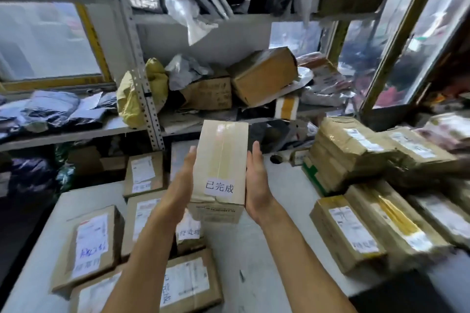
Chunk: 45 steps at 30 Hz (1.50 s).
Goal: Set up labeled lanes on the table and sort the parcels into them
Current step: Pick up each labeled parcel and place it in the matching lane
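Note:
A tall taped cardboard box (220, 152) with a white printed label (219, 187) is held up over the white table (259, 249). My left hand (179, 183) presses flat against its left side. My right hand (256, 183) presses against its right side, fingers straight along the edge. The box is carried between the two palms. Several labelled brown parcels (92, 244) lie in rows on the left of the table, one partly hidden under my left forearm. More taped parcels (347, 232) are piled on the right.
Behind the table stand metal shelves (142, 89) crammed with boxes, a yellow bag (132, 99) and dark poly mailers (50, 112). A tall stack of wrapped parcels (343, 152) crowds the right side. A small dark pen-like thing (241, 276) lies on the table's middle strip.

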Motion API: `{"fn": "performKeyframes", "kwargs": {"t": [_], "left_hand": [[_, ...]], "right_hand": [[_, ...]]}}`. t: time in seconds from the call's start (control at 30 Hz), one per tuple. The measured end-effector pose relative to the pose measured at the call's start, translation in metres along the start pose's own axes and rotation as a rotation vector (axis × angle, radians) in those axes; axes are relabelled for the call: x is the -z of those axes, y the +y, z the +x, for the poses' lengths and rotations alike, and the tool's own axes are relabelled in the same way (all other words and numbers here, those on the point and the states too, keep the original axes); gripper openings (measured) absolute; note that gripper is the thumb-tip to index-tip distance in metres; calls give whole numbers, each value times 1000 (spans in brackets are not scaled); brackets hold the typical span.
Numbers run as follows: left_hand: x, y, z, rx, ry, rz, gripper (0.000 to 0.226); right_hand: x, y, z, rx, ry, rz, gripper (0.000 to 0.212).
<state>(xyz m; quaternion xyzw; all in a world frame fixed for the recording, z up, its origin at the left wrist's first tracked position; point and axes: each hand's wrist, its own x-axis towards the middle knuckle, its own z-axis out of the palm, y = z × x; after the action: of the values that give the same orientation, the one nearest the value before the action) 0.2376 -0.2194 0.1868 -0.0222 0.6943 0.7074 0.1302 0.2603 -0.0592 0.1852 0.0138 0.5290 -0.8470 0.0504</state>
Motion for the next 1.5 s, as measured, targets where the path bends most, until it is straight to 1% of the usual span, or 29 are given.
{"fn": "performKeyframes", "kwargs": {"t": [0.1, 0.13, 0.23, 0.33, 0.4, 0.43, 0.57, 0.73, 0.83, 0.9, 0.93, 1.0, 1.07, 1.23, 1.37, 1.5], "left_hand": [[-74, 3, -20, -10, -92, 28, 76], [-99, 5, -27, -13, -123, 26, 75], [-178, 8, -48, -31, -246, 34, 72], [-262, 10, -67, -57, -383, 34, 71], [-316, 8, -78, -66, -442, 39, 67], [-341, 7, -84, -67, -473, 39, 66], [-424, -1, -108, -27, -606, 61, 62], [-506, -11, -128, 24, -819, 122, 61], [-555, -20, -126, 68, -912, 95, 69], [-589, -27, -123, 72, -992, 96, 64], [-605, -30, -119, 69, -1022, 92, 59], [-639, -32, -112, 66, -1056, 84, 55], [-674, -34, -99, 54, -1079, 75, 57], [-755, -26, -60, 46, -1118, 35, 59], [-803, -22, -32, 102, -1097, 7, 57], [-834, -24, -18, 145, -1026, -17, 54]], "right_hand": [[56, -33, -48, 95, 96, 16, 68], [74, -43, -66, 139, 137, 8, 71], [124, -72, -117, 216, 240, -19, 88], [179, -104, -170, 259, 387, 20, 93], [218, -124, -205, 277, 480, 34, 77], [235, -133, -223, 294, 487, 48, 69], [290, -159, -282, 339, 620, 100, 55], [349, -173, -329, 411, 794, 118, 54], [385, -180, -347, 455, 882, 91, 59], [411, -187, -353, 476, 953, 52, 60], [424, -193, -355, 469, 990, 34, 54], [454, -207, -355, 441, 991, 66, 46], [487, -222, -353, 435, 978, 89, 47], [556, -271, -331, 413, 1019, 85, 46], [599, -305, -312, 400, 1043, 88, 40], [641, -321, -294, 382, 1048, 48, 33]]}}
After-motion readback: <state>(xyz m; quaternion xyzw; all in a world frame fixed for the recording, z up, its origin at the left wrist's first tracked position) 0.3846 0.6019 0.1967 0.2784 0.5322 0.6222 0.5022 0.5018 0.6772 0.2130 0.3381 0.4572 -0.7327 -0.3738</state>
